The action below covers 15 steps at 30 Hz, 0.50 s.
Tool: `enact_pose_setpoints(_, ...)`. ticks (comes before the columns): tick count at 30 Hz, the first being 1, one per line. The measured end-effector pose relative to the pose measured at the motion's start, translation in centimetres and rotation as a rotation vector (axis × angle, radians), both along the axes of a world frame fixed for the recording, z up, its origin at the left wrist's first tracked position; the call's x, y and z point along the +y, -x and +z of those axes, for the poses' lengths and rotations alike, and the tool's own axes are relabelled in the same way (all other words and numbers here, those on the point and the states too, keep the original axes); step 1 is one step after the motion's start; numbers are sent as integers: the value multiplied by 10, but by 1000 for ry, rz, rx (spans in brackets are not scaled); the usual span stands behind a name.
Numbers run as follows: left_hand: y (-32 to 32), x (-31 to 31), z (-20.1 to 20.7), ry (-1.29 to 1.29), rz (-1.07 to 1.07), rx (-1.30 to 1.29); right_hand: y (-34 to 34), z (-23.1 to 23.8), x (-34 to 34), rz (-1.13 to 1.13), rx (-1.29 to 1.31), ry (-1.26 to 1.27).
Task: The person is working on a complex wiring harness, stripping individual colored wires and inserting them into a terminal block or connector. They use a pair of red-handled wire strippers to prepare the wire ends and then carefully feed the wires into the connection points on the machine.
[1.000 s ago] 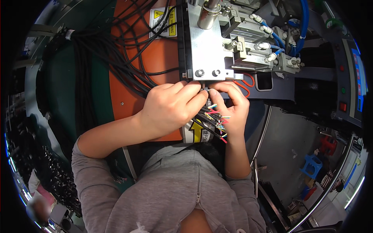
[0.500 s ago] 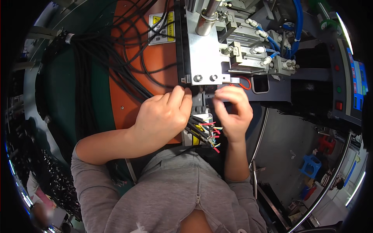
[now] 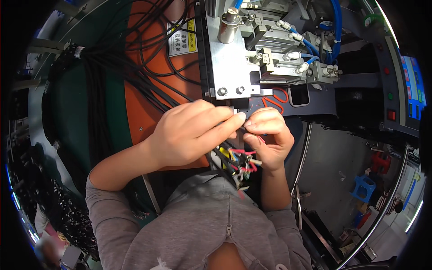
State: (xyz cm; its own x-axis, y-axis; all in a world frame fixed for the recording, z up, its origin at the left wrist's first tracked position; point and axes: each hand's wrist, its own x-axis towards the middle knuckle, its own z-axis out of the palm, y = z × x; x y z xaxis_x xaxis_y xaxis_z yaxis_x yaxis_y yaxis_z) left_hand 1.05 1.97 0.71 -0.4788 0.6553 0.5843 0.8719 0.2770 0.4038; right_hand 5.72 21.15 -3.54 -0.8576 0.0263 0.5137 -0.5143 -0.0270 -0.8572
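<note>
Your left hand [image 3: 186,132] curls, its hold hidden; your right hand [image 3: 272,139] pinches tight, apparently on a cable end. Cables [image 3: 95,92] look light, bendy: grip jackets, sparing fragile wires [image 3: 247,168].

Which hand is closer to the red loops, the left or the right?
Right. The right hand is just below the red loops in the picture; the left hand is farther away, to their lower left.

The right hand [image 3: 272,139] has rejoined the left hand [image 3: 186,132], and the wire ends [image 3: 245,169] have shifted lower.
</note>
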Motion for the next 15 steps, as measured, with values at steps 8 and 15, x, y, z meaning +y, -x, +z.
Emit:
enact_pose_setpoints(8,-4,2,-3,7,80,-99,3,4,-22,-397,243,-270)
enact_pose_setpoints(15,-1,5,-7,-67,15,-129,5,8,-12,-283,174,-247)
